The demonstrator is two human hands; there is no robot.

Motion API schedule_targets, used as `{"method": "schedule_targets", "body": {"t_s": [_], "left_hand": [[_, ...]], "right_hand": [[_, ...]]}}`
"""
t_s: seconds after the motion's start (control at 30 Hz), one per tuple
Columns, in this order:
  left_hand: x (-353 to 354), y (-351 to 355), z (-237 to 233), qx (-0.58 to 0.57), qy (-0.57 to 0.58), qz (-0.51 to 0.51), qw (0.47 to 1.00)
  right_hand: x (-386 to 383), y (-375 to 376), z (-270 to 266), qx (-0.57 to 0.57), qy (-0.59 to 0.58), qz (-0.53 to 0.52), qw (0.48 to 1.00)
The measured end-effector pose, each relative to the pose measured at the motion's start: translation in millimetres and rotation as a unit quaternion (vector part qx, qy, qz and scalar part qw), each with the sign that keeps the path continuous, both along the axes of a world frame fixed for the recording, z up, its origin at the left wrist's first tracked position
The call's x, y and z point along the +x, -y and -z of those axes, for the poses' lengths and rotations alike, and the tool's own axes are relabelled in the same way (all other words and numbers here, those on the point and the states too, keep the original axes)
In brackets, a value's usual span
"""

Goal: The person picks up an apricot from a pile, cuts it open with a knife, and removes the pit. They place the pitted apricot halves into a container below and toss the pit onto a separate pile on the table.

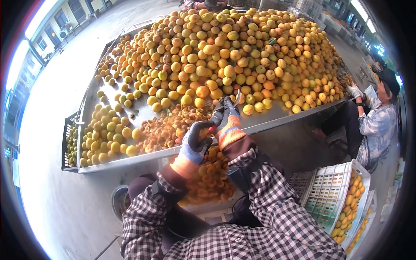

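Note:
My right hand [227,117], in a dark-palmed glove with an orange cuff, is closed on a knife [237,98]. Its short curved blade points up and away from me. Close beside it, my left hand [196,138] has its gloved fingers curled in; whatever they hold is hidden. A small red piece shows between the two hands, perhaps the knife's handle. Just beyond them, a heap of cut apricot halves [171,125] lies on the metal table [268,122]. Whole apricots [208,52] are piled high behind. Below my hands, more apricot halves [210,175] fill a container.
A black crate [69,143] adjoins the table's left end. White crates [333,190] with apricots stand at lower right. Another person [377,117] in gloves sits at the table's right side, and someone is partly visible at the far side. A metal bucket [119,201] stands by my left leg.

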State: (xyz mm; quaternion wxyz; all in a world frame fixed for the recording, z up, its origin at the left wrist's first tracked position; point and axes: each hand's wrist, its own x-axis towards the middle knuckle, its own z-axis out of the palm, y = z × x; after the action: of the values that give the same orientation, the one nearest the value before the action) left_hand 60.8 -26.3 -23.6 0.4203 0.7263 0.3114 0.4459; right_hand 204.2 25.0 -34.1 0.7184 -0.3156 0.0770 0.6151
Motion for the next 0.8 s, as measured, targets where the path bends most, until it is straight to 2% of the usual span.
{"method": "schedule_targets", "body": {"t_s": [0.1,0.13,0.2,0.43,0.5,0.53,0.6,0.63,0.73,0.8], "left_hand": [[-0.7,1.8,-3.2,-0.103,0.013,0.016,0.995],[-0.3,1.5,-4.5,-0.102,0.012,0.018,0.995],[0.7,1.3,-8.2,-0.02,0.007,0.018,1.0],[0.0,-1.3,-4.5,-0.004,-0.012,0.014,1.0],[-4.0,-4.3,2.6,-0.116,-0.01,0.029,0.993],[-7.2,-7.3,2.9,-0.117,-0.012,0.03,0.993],[-12.2,-15.5,3.6,-0.009,-0.056,0.032,0.998],[-13.2,-14.5,0.0,-0.038,-0.041,0.034,0.998],[-15.3,-14.6,0.9,0.003,-0.068,0.037,0.997],[-14.9,-10.8,4.7,-0.026,-0.063,0.025,0.997]], "right_hand": [[0.9,-0.2,-1.8,-0.03,-0.014,-0.008,0.999],[1.9,-0.7,-0.3,-0.029,-0.014,-0.007,0.999],[3.4,-0.8,1.6,-0.017,-0.031,-0.022,0.999],[1.1,2.0,-6.5,-0.01,-0.059,-0.028,0.998],[-4.1,3.4,-22.7,-0.048,0.07,0.021,0.996],[-6.1,6.7,-31.3,-0.048,0.069,0.022,0.996],[-9.8,13.8,-47.1,0.03,0.187,0.033,0.981],[-9.9,17.2,-52.7,0.056,0.217,0.016,0.975],[-19.4,25.5,-69.2,0.082,0.242,0.011,0.967],[-21.0,22.4,-62.4,0.07,0.24,0.016,0.968]]}}
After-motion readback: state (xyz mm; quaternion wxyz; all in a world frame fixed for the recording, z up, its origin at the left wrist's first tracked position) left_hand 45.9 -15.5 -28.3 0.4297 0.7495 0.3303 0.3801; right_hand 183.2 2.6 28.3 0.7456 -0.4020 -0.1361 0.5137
